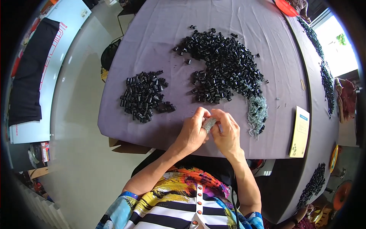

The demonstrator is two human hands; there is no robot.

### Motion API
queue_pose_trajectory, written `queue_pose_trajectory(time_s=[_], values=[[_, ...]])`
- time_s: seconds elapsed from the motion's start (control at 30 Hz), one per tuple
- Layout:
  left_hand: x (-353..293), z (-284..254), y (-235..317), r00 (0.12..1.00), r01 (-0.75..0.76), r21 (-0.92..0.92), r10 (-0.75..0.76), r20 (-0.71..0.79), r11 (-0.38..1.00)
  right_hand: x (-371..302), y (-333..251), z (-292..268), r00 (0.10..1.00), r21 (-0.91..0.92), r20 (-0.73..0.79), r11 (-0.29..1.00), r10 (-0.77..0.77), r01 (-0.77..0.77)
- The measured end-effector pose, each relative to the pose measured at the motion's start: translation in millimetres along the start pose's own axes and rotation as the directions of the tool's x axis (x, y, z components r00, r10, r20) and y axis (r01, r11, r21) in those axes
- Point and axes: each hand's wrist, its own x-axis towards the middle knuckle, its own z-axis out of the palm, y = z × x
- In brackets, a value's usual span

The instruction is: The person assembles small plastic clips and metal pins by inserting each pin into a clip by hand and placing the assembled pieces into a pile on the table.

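Note:
My left hand [193, 129] and my right hand [227, 133] meet above the table's near edge, fingers closed and touching. A pale grey, speckled patch [209, 124] shows between them, at my left thumb and fingers; whether it is a wrap or a bunch of small pieces I cannot tell. Anything smaller in the fingertips is hidden. Right of my right hand lies a heap of small clear pins [257, 110]. It joins a large curved heap of small black plastic parts [228, 65] farther off. A smaller pile of black parts [143, 97] lies to the left.
A mauve cloth covers the table [152, 45]. At the right lies a yellow-and-white booklet [299, 131]. A second table [320, 133] beyond it bears more black parts [313, 185]. Other people sit along that side. A red tray [286, 7] is at the far right.

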Motion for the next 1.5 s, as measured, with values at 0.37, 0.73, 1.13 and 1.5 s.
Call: queue_pose_trajectory(time_s=[0.37,0.73,1.13,1.5], values=[[7,2,-8,0.997,-0.031,-0.013,0.03,-0.07,0.999,-7,11,3,0.999,-0.076,-0.033,0.997,-0.018,0.016],[3,-2,-7,0.996,0.091,-0.078,-0.091,0.008,0.993,-10,17,8,0.996,-0.088,-0.016,0.992,-0.09,0.089],[1,2,-8,0.991,-0.129,0.262,0.132,0.006,0.956,-10,12,-5,0.999,-0.232,0.042,0.973,-0.004,0.013],[8,-48,-5,0.889,-0.07,0.767,0.388,-0.241,0.638,27,58,-56,0.977,-0.647,-0.213,0.75,-0.006,-0.137]])
